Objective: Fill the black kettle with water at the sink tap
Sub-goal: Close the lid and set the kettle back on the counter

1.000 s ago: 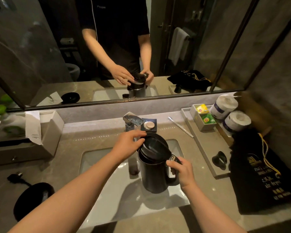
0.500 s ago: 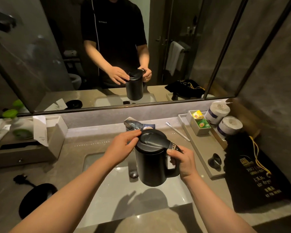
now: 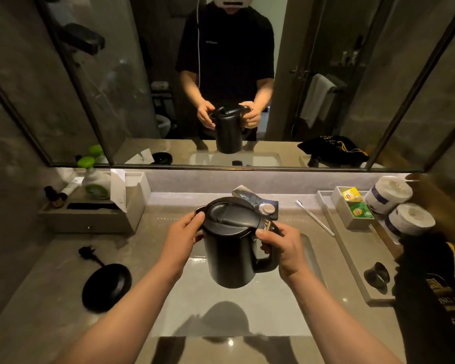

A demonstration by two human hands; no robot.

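Mostly hidden: the tap (image 3: 247, 197) sits behind the black kettle (image 3: 230, 248), only a chrome bit of its top showing past the lid (image 3: 230, 215). Whether water runs, cannot tell. Kettle inside not visible, lid is down, so water level unknown. Basin drain is covered by the kettle body. Both forearms are cut off at the bottom edge. Text on the black bag (image 3: 436, 292) at right is too small and partly out of frame. Small round thing (image 3: 267, 208) behind the kettle is half covered, unclear what it is.

Kettle is held in the air over the sink (image 3: 247, 316), upright, slightly tilted, its shadow on the basin floor. Right hand (image 3: 284, 248) is clenched round the handle, thumb up by the lid hinge. Left hand (image 3: 184, 236) grips the rim and lid edge on the spout side, fingertips on it.

Versus a second ago: lid was standing open then with the left hand at its edge, now it lies closed. Kettle has come up higher off the basin and nearer the camera. Camera view tipped up too, more mirror (image 3: 221, 74) showing.

Elsewhere on the tabletop (image 3: 155, 224): kettle base (image 3: 107, 286) with plug at left, well apart from the kettle; toothbrush (image 3: 314, 218) right of the tap; tray (image 3: 352, 253) with tea bags and two paper rolls (image 3: 399, 206).
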